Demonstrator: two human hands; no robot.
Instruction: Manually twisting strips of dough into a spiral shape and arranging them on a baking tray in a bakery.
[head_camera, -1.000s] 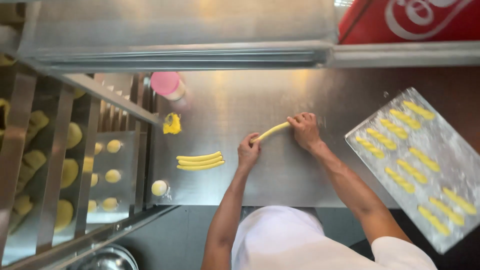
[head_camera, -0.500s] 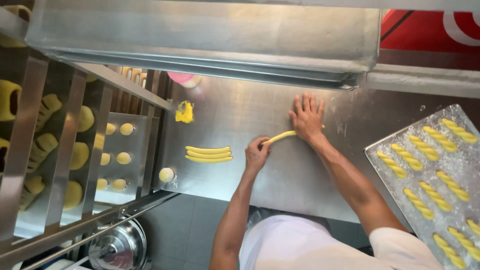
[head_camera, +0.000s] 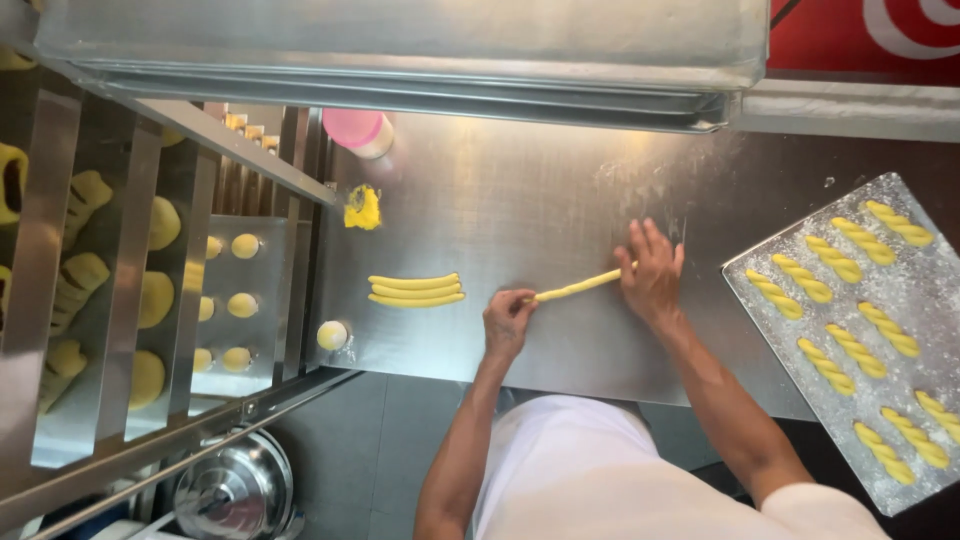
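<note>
Seen from the head camera, above a steel worktable (head_camera: 560, 200) dusted with flour, a person in white works a thin rope of yellow dough (head_camera: 580, 287) that lies on the table between both hands. The left hand (head_camera: 508, 322) is curled, its fingertips pinching the rope's near end. The right hand (head_camera: 652, 272) lies flat with fingers spread, pressing down on the rope's far end. Just left of the hands, three finished dough ropes (head_camera: 415, 290) lie side by side, touching one another. Farther back sit a crumbly lump of yellow dough (head_camera: 362, 208) and a pink-lidded container (head_camera: 358, 130); a small dough ball (head_camera: 332, 335) rests near the table's left edge. To the right, a floured baking tray (head_camera: 925, 290) holds rows of twisted dough pieces (head_camera: 858, 350). At left, a metal rack (head_camera: 120, 290) carries trays of more dough balls and shaped pieces. A steel pot lid (head_camera: 232, 492) shows below the rack.
</note>
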